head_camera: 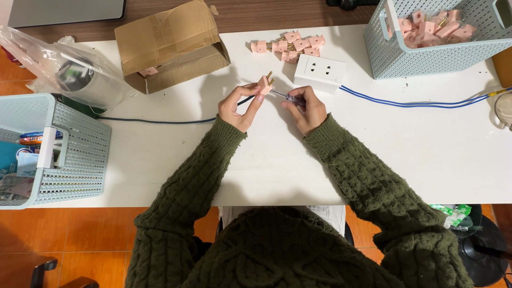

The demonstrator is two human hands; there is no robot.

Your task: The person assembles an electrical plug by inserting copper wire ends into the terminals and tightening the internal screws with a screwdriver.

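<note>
My left hand (238,105) pinches a small pink plug (264,84) with brass prongs above the white table (405,144). My right hand (305,108) holds a small screwdriver (282,96) whose tip touches the plug. A black cable (160,120) runs left from the plug. Behind my hands lies a white socket block (319,72) with a blue cord (416,102). A pile of pink plugs (292,44) sits just beyond it.
An open cardboard box (169,45) lies at the back left, beside a clear plastic bag (58,69). A pale green basket (437,56) with several pink plugs stands back right. Another basket (74,154) sits at the left edge.
</note>
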